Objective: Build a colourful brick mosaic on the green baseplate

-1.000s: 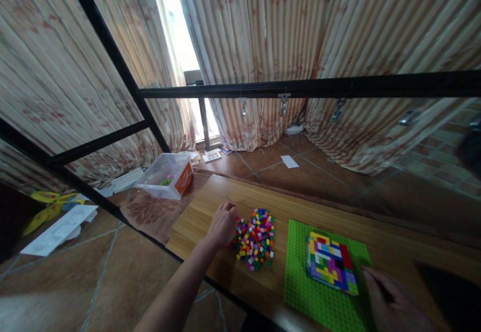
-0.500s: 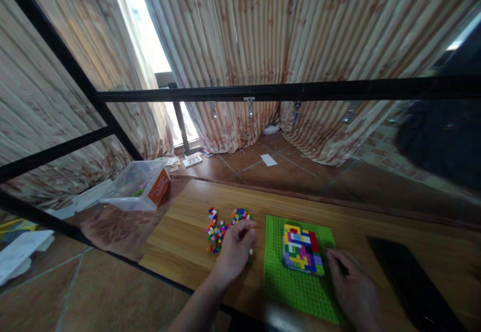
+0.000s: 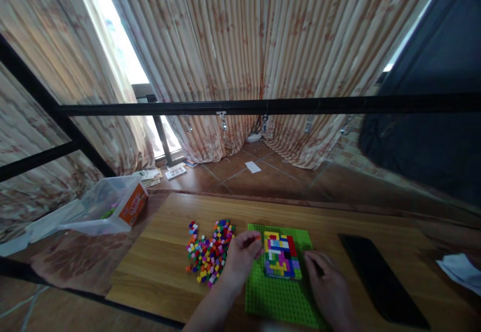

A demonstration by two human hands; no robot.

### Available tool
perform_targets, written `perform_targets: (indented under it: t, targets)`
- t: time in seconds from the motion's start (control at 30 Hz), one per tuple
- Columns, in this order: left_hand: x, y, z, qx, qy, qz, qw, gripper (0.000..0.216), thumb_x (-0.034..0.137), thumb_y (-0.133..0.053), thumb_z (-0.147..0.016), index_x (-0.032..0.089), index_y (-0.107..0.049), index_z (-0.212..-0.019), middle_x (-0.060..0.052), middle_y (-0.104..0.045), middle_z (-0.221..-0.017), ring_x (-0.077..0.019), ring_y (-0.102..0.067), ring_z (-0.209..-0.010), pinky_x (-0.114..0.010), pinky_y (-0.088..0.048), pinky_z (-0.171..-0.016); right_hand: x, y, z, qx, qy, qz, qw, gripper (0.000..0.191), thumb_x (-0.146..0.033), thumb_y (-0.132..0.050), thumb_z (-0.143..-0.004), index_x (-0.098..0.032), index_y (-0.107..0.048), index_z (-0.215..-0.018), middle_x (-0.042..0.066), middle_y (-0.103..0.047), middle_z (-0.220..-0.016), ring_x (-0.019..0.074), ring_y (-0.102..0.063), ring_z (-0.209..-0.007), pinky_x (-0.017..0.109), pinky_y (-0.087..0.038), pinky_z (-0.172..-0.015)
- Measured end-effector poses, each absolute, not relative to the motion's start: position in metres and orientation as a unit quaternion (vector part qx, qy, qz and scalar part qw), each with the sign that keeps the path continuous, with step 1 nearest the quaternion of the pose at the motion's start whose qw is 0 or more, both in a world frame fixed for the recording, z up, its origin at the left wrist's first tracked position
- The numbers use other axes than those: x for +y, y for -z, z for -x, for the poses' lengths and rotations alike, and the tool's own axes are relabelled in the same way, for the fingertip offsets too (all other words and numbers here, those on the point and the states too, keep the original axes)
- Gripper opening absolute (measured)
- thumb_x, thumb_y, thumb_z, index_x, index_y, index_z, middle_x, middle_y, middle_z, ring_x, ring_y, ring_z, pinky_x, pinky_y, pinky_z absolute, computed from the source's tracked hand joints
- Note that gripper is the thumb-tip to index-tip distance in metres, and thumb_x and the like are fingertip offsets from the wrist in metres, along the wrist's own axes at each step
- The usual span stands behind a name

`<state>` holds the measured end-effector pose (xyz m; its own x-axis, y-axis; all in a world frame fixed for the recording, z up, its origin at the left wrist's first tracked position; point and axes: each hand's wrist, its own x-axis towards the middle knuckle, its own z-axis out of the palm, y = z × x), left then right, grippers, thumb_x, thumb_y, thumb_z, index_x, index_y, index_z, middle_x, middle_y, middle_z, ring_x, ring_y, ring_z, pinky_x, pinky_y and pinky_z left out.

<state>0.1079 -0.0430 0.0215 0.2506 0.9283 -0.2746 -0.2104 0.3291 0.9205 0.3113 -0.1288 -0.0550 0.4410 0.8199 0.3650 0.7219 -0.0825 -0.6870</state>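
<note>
On the wooden table lies a green baseplate (image 3: pixel 278 297) carrying a flat multicoloured brick build (image 3: pixel 280 254). Left of it is a loose pile of small coloured bricks (image 3: pixel 209 252). My left hand (image 3: pixel 242 256) is between the pile and the build, its fingertips pinched on a small orange brick at the build's left edge. My right hand (image 3: pixel 327 284) lies on the plate's right side, just right of the build, with its fingers stretched flat and nothing in them.
A flat black slab (image 3: pixel 378 282) lies on the table to the right, and white paper (image 3: pixel 460 271) beyond it. A clear plastic box with an orange label (image 3: pixel 108 204) sits off the table's left end. A black metal bar (image 3: pixel 263 105) crosses in front of the curtains.
My left hand has moved from the brick pile's left side across to the build, now pinching a brick. My right hand has slid up beside the build. The view has swung right.
</note>
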Motion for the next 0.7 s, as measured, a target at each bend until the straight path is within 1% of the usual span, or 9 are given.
perform_targets:
  t: [0.13, 0.23, 0.33, 0.53, 0.6, 0.7]
  targets:
    - [-0.04, -0.011, -0.11, 0.443, -0.407, -0.479, 0.639, 0.024, 0.03, -0.07, -0.071, 0.013, -0.066, -0.088, -0.001, -0.063, -0.074, -0.013, -0.06, -0.066, -0.025, -0.05, -0.064, -0.129, 0.056, -0.311, -0.523, -0.067, 0.735, 0.426, 0.034, -0.047, -0.046, -0.09, -0.021, -0.068, -0.091, 0.009, -0.069, -0.098, 0.0253, -0.062, -0.095, 0.042, -0.048, -0.09]
    - [-0.039, -0.003, -0.109, 0.444, -0.39, -0.572, 0.569, 0.02, 0.027, -0.058, -0.08, 0.015, -0.066, -0.094, -0.003, -0.065, -0.08, -0.0149, -0.062, -0.071, -0.026, -0.051, -0.066, -0.129, 0.056, -0.311, -0.523, -0.067, 0.733, 0.429, 0.034, -0.046, -0.046, -0.09, -0.021, -0.068, -0.09, 0.009, -0.069, -0.097, 0.0252, -0.062, -0.094, 0.042, -0.048, -0.09]
    - [-0.039, 0.002, -0.108, 0.448, -0.379, -0.646, 0.488, 0.021, 0.025, -0.05, -0.086, 0.017, -0.066, -0.097, -0.004, -0.067, -0.084, -0.0156, -0.063, -0.074, -0.026, -0.05, -0.067, -0.129, 0.058, -0.312, -0.523, -0.067, 0.733, 0.429, 0.034, -0.046, -0.046, -0.091, -0.021, -0.068, -0.091, 0.009, -0.069, -0.099, 0.0249, -0.062, -0.096, 0.041, -0.047, -0.091]
    - [-0.04, 0.001, -0.108, 0.464, -0.372, -0.695, 0.405, 0.025, 0.021, -0.046, -0.088, 0.018, -0.064, -0.105, -0.006, -0.068, -0.089, -0.0162, -0.064, -0.079, -0.025, -0.049, -0.07, -0.129, 0.063, -0.313, -0.527, -0.056, 0.73, 0.432, 0.036, -0.048, -0.046, -0.09, -0.02, -0.069, -0.091, 0.009, -0.069, -0.097, 0.0236, -0.062, -0.094, 0.04, -0.048, -0.09]
    - [-0.041, -0.003, -0.108, 0.473, -0.366, -0.703, 0.384, 0.025, 0.02, -0.046, -0.088, 0.018, -0.063, -0.105, -0.005, -0.068, -0.087, -0.0158, -0.064, -0.077, -0.025, -0.048, -0.068, -0.128, 0.064, -0.313, -0.527, -0.052, 0.73, 0.432, 0.036, -0.048, -0.046, -0.091, -0.02, -0.069, -0.09, 0.008, -0.069, -0.097, 0.0233, -0.062, -0.094, 0.039, -0.048, -0.089]
    - [-0.043, -0.011, -0.108, 0.482, -0.343, -0.721, 0.361, 0.023, 0.017, -0.044, -0.088, 0.018, -0.064, -0.1, -0.003, -0.066, -0.08, -0.0149, -0.062, -0.07, -0.025, -0.046, -0.064, -0.128, 0.064, -0.314, -0.528, -0.047, 0.729, 0.433, 0.036, -0.049, -0.046, -0.091, -0.021, -0.069, -0.09, 0.008, -0.069, -0.097, 0.0235, -0.062, -0.094, 0.039, -0.048, -0.088]
